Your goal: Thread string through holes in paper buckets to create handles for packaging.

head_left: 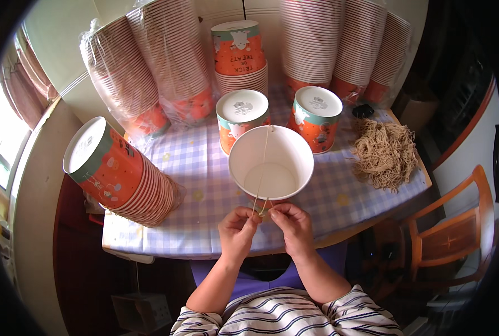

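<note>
A white-lined paper bucket (pixel 271 163) stands upright on the checked tablecloth (pixel 204 185), its open mouth facing up. A thin beige string (pixel 265 162) runs across its mouth from the far rim to the near rim. My left hand (pixel 237 228) and my right hand (pixel 292 225) are close together just below the near rim, each pinching an end of the string. Both hands are closed on it, fingertips almost touching.
Two upside-down orange buckets (pixel 241 116) (pixel 315 116) stand behind. A lying stack of buckets (pixel 120 173) is at left. Wrapped stacks (pixel 171 61) (pixel 339 45) line the wall. A heap of beige strings (pixel 385 151) lies at right. A wooden chair (pixel 456 229) stands at right.
</note>
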A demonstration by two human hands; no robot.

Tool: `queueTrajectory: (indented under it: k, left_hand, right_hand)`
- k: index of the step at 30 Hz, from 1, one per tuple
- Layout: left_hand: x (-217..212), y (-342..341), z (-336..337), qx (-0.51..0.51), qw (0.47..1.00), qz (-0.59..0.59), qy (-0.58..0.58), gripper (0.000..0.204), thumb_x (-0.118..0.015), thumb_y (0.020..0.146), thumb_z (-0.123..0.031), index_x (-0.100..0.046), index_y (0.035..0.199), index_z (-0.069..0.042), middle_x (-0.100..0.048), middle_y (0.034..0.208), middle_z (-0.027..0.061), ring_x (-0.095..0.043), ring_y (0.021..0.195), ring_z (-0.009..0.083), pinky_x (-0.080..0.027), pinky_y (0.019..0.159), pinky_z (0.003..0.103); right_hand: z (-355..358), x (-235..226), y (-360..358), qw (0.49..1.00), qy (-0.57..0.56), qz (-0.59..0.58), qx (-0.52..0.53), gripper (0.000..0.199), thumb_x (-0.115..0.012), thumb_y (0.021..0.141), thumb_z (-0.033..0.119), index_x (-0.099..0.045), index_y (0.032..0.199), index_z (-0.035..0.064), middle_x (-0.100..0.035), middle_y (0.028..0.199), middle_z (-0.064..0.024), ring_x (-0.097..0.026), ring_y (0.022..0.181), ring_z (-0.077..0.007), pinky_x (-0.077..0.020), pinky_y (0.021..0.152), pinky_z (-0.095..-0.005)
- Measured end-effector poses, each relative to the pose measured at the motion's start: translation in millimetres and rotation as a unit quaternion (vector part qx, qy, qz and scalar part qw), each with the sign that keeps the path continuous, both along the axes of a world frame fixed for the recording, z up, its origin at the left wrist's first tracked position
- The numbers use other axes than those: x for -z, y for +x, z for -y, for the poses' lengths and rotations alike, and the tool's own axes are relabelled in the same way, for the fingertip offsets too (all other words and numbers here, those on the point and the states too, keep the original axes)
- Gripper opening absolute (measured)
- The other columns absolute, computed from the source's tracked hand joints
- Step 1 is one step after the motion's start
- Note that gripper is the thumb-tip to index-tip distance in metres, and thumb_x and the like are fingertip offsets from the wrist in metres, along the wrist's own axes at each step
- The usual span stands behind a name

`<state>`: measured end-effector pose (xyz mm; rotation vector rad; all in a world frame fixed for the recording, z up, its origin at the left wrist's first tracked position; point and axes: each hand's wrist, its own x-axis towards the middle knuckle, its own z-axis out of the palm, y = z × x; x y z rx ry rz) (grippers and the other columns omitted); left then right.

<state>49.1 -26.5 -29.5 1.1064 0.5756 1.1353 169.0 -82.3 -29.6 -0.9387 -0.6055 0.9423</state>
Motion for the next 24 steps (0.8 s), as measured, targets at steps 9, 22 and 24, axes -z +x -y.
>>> queueTrajectory:
  k: [9, 22, 24]
  left_hand:
    - [0, 3, -1, -0.003, 1.0, 0.015, -0.007, 0.002, -0.06, 0.087, -0.001, -0.061, 0.086, 0.001, -0.063, 0.084, 0.005, -0.059, 0.077, 0.0111, -0.046, 0.074, 0.024]
    - [1, 1, -4, -0.006, 1.0, 0.002, -0.009, 0.004, -0.06, 0.088, -0.002, -0.061, 0.088, 0.001, -0.063, 0.084, 0.0051, -0.059, 0.076, 0.0109, -0.047, 0.073, 0.024]
    - [1, 1, -4, -0.008, 1.0, 0.007, -0.002, 0.003, -0.06, 0.088, -0.002, -0.061, 0.088, 0.001, -0.064, 0.084, 0.0054, -0.059, 0.076, 0.0106, -0.047, 0.074, 0.024]
  right_hand:
    - [-1, -6, -3, 0.998, -0.007, -0.042, -0.046, 0.013, -0.065, 0.089, 0.01, -0.065, 0.097, -0.0001, -0.065, 0.088, -0.0007, -0.056, 0.079, -0.0033, -0.0447, 0.072, -0.0178]
    - [-1, -9, -2, 0.999, 0.001, -0.026, -0.02, 0.016, -0.065, 0.089, 0.011, -0.065, 0.1, 0.0, -0.065, 0.089, -0.0025, -0.059, 0.086, -0.008, -0.0468, 0.078, -0.0218]
    - [1, -11, 0, 0.99, -0.026, -0.102, -0.091, 0.018, -0.065, 0.088, 0.011, -0.065, 0.102, -0.0009, -0.066, 0.092, -0.0046, -0.059, 0.09, -0.0102, -0.047, 0.082, -0.0235]
